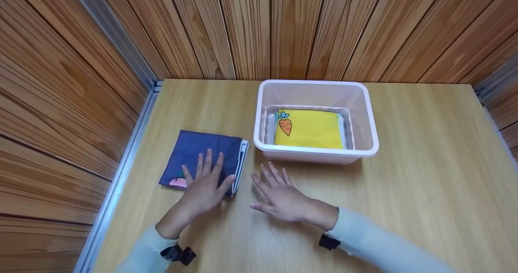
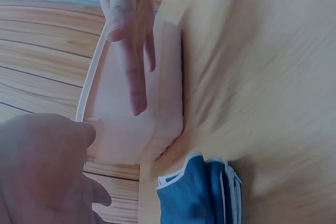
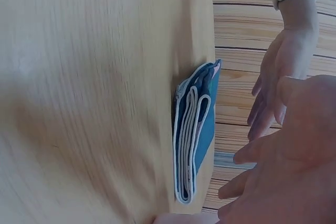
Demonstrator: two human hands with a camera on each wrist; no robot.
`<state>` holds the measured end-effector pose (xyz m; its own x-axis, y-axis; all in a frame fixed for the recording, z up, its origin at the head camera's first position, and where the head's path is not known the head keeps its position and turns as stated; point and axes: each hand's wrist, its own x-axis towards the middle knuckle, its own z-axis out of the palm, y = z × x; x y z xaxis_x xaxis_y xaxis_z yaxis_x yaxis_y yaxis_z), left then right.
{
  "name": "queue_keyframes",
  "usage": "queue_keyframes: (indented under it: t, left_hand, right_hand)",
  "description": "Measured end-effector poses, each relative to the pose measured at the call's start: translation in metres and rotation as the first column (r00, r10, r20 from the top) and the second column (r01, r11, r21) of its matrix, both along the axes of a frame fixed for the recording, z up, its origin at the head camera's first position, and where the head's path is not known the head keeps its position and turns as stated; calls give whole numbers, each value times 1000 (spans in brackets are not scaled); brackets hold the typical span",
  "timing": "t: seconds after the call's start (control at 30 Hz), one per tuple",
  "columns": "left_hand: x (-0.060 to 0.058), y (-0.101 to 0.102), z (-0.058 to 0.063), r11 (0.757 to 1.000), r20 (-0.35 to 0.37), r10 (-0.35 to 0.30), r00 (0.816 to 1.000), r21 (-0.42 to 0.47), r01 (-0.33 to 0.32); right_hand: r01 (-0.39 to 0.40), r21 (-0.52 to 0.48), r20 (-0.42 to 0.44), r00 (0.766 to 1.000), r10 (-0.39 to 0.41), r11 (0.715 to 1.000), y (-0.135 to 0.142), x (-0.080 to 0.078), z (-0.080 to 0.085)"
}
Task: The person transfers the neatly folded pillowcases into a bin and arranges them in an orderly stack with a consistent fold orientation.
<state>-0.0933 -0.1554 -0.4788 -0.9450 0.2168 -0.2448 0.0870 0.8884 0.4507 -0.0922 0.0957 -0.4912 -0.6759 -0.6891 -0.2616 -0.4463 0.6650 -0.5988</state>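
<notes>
A folded navy cloth [image 1: 210, 141] with white edging and a pink fruit print lies on the table at left. Its stacked layers show from the side in the right wrist view, where the cloth [image 3: 206, 142] sits flat. Over it in the head view is my left hand [image 1: 202, 190], fingers spread; the right wrist view shows this hand [image 3: 289, 61] raised above the cloth. Between the cloth and a pale pink plastic bin [image 1: 315, 153], my right hand [image 1: 285, 200] hovers with straight fingers and holds nothing. Inside the bin rests a folded yellow cloth [image 1: 313, 129] with a carrot print.
The wooden table [image 1: 425, 163] extends to the right of the bin. Wood-plank walls [image 1: 251, 30] enclose the back and sides, with a metal rail [image 1: 121, 180] along the left edge. Each wrist wears a small black device [image 1: 178, 254].
</notes>
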Motion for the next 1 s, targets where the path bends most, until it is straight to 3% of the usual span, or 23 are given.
queue_keyframes:
  t: [0.37,0.5,0.63,0.83,1.0]
  left_hand:
    - [-17,-21,-13,998,-12,54,998,22,-54]
    - [-28,-35,-18,989,12,127,992,81,-128]
    - [-40,-51,-23,974,-15,196,980,118,-193]
    - [-52,-72,-28,955,-18,249,968,169,-243]
    - [-59,-86,-29,939,12,287,958,193,-284]
  right_hand:
    - [64,4,78,995,-64,998,-11,-7,-12]
    - [107,-4,113,988,-106,994,-15,-11,-16]
    - [149,-33,144,979,-143,988,-23,-15,-18]
    - [231,-112,187,960,-208,966,-33,-18,-20]
    - [325,-175,263,925,-274,930,-41,-24,-25]
